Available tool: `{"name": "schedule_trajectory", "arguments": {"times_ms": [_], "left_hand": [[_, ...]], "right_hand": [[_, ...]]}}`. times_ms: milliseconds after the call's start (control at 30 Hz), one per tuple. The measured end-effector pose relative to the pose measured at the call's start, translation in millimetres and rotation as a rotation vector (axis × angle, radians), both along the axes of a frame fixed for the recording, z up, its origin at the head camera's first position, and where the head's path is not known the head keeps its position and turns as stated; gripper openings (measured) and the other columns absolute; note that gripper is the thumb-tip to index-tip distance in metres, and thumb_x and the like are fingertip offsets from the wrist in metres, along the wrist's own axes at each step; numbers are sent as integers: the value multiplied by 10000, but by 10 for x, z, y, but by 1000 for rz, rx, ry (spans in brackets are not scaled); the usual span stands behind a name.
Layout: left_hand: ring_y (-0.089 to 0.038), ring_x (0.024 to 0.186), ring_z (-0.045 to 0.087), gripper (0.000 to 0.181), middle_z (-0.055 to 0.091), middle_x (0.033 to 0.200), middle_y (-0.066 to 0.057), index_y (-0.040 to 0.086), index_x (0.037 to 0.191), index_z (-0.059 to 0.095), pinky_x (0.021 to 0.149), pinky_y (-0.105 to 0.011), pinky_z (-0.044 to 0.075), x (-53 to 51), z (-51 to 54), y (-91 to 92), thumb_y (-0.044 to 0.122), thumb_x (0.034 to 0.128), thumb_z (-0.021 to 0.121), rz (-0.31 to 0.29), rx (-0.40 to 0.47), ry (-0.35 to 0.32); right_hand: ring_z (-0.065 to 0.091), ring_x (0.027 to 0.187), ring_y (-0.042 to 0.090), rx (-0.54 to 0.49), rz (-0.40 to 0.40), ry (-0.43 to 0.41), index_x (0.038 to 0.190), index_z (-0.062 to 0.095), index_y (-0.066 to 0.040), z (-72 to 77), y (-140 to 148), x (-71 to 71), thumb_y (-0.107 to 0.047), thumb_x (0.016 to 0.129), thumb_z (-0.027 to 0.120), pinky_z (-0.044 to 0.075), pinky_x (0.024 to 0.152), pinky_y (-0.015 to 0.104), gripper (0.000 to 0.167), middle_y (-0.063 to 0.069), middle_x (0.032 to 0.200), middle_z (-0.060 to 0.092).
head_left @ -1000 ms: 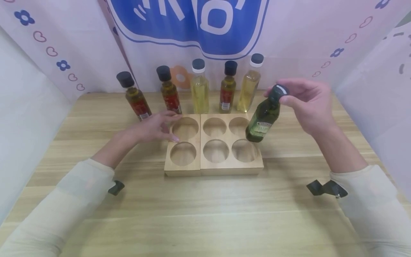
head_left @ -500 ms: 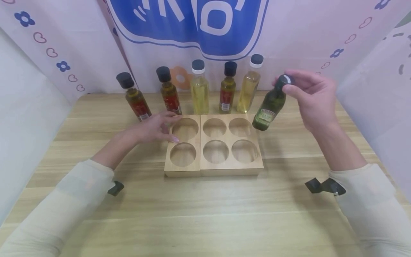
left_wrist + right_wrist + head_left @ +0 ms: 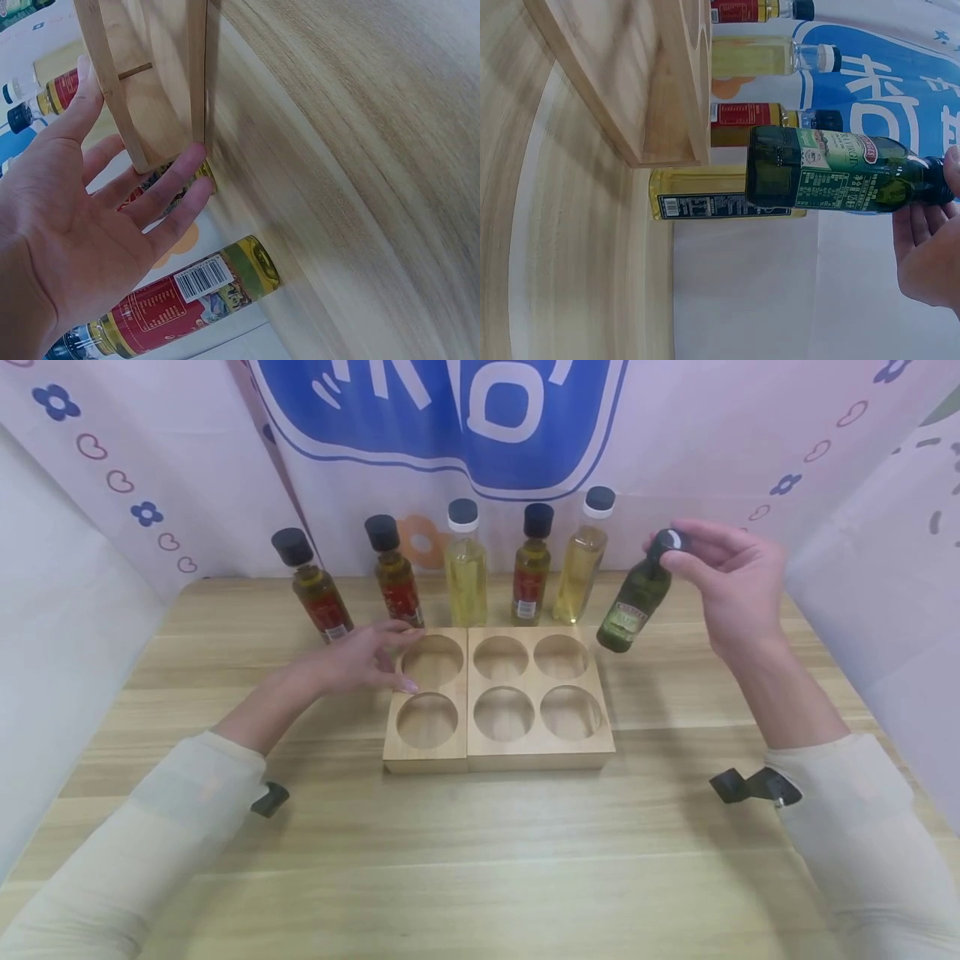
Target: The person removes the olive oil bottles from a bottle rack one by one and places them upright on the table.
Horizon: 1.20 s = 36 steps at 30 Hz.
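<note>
My right hand (image 3: 738, 585) pinches a dark green glass bottle (image 3: 633, 602) by its black cap, holding it tilted in the air beside the back right of a wooden bottle rack (image 3: 491, 755). In the right wrist view the green bottle (image 3: 825, 169) shows its printed label and hangs clear of the rack (image 3: 671, 112). My left hand (image 3: 360, 660) rests against the rack's left end, its fingers fairly straight. Seen from the left wrist, fingertips touch the rack's end edges (image 3: 196, 90). The rack's round holes hold nothing.
Behind the rack stand red-labelled oil bottles (image 3: 530, 577) and two clear bottles of yellow oil, one (image 3: 467, 572) in the middle and one (image 3: 582, 568) farther right. Another red-labelled bottle (image 3: 318, 589) stands behind my left hand. A printed cloth (image 3: 675, 452) hangs behind the wooden table (image 3: 480, 860).
My right hand has lifted the green bottle up, back and to the right, from over the rack's right edge to beside it. The left hand stays put.
</note>
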<state>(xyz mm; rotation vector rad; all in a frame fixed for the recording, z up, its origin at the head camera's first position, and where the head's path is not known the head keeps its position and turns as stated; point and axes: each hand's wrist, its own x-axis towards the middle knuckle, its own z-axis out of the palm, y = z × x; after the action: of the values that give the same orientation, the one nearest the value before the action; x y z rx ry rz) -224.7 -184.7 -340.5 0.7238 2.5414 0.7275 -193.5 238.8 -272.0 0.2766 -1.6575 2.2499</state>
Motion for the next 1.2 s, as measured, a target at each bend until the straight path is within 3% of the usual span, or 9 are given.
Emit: {"name": "schedule_trajectory", "arguments": {"times_ms": [133, 367, 867, 1200], "left_hand": [[-316, 1084, 672, 875, 216, 1675, -258, 98, 1597, 381, 873, -427, 608, 7, -10, 2, 337, 888, 835, 2, 4, 6], [-312, 1078, 663, 875, 207, 1680, -252, 94, 1598, 378, 871, -425, 605, 16, -4, 1, 331, 889, 834, 4, 11, 3], [-291, 1052, 666, 878, 198, 1683, -251, 102, 1600, 375, 850, -408, 605, 6, -11, 1, 336, 889, 833, 10, 10, -2], [-278, 1036, 665, 881, 209, 1680, -251, 101, 1599, 378, 838, -402, 605, 12, 8, 8, 348, 886, 833, 10, -5, 0]], "right_hand": [[781, 886, 219, 7, -43, -26, 1078, 739, 100, -28, 26, -35, 203, 815, 752, 566, 1008, 290, 283, 142, 954, 792], [770, 914, 162, 57, -161, -131, 1043, 782, 3, -93, 56, -106, 178, 779, 803, 575, 981, 261, 318, 61, 948, 801], [751, 968, 143, 76, -193, -247, 1068, 786, -47, -220, 121, -229, 126, 785, 833, 542, 1021, 233, 335, 14, 958, 801], [747, 965, 139, 69, -212, -253, 1062, 788, -63, -289, 136, -298, 110, 793, 837, 546, 1018, 237, 323, 11, 948, 798]]}}
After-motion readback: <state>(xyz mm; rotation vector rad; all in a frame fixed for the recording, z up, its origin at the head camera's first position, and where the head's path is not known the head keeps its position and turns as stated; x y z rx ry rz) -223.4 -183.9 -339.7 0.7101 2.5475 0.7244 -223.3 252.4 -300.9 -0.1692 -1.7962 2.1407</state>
